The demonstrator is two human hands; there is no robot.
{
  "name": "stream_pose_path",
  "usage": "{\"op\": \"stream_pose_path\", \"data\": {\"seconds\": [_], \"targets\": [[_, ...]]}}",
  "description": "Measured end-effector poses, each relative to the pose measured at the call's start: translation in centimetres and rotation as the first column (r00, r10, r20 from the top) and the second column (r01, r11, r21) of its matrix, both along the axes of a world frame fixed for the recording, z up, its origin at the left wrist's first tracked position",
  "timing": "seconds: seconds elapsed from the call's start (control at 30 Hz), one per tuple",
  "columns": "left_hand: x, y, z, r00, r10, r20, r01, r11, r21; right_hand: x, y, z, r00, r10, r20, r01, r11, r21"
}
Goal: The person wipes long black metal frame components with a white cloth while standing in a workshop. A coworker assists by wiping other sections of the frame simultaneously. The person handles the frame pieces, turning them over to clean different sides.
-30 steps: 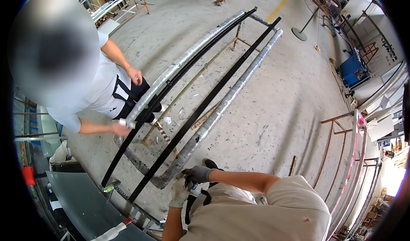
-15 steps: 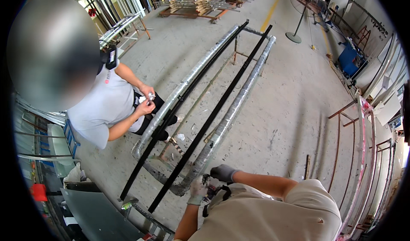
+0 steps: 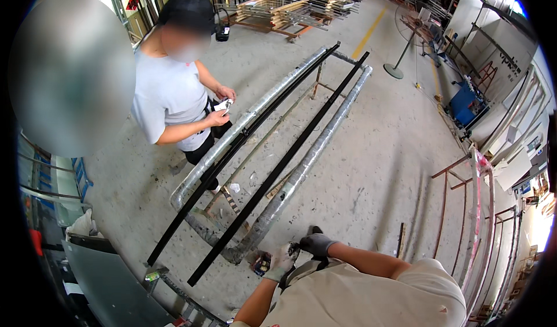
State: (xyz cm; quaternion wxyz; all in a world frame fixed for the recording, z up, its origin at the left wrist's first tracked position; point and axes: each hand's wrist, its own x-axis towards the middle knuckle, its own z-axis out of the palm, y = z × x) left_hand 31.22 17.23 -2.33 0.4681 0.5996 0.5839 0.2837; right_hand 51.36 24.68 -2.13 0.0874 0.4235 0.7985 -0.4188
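My left hand (image 3: 282,260), in a pale, stained work glove, is closed close to my waist. Right beside it is my right hand (image 3: 317,244), in a dark grey glove with its fingers curled in. A small dark thing between the two hands is too small to name. Just left of my left hand shows a small dark container (image 3: 261,263) with little mixed items in it. Ahead of me a long stand with padded, silver-wrapped rails (image 3: 277,202) bears two black metal profiles (image 3: 277,173) lying lengthwise, their near ends sticking out past it.
Across the stand a co-worker (image 3: 174,89) handles a small white thing. Grey sheets (image 3: 110,280) lie at the lower left beside a metal frame (image 3: 188,298). Racks (image 3: 477,211) line the right side, a pedestal fan (image 3: 400,60) stands far right, and stacked profiles (image 3: 284,14) lie behind.
My view has shifted, and more of the co-worker shows. My hands remain close together at my waist. The small container to their left shows more plainly.
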Motion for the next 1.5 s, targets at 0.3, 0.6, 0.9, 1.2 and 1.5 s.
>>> {"op": "stream_pose_path", "data": {"seconds": [0.3, 0.6, 0.9, 1.2, 1.5], "targets": [[1.8, 6.1, -3.9, 0.994, 0.092, -0.066, -0.09, 0.995, 0.031, 4.7, 7.4, -1.5, 0.986, 0.018, -0.167, -0.011, 0.999, 0.045], [15.6, 20.0, -2.4, 0.99, 0.137, -0.008, -0.135, 0.963, -0.233, 20.6, 20.1, -4.1, 0.967, -0.147, -0.208, 0.153, 0.988, 0.015], [20.7, 37.2, -4.4, 0.933, 0.223, 0.281, -0.121, 0.933, -0.34, 34.0, 30.6, -6.4, 0.873, -0.47, -0.126, 0.464, 0.882, -0.08], [19.0, 53.9, -5.7, 0.774, 0.439, 0.455, -0.043, 0.754, -0.655, 39.1, 36.4, -4.2, 0.7, -0.711, 0.069, 0.714, 0.7, -0.02], [19.7, 60.5, -9.7, 0.645, 0.607, 0.464, -0.04, 0.633, -0.773, 38.6, 49.8, -2.2, 0.763, -0.619, 0.185, 0.625, 0.78, 0.028]]}}
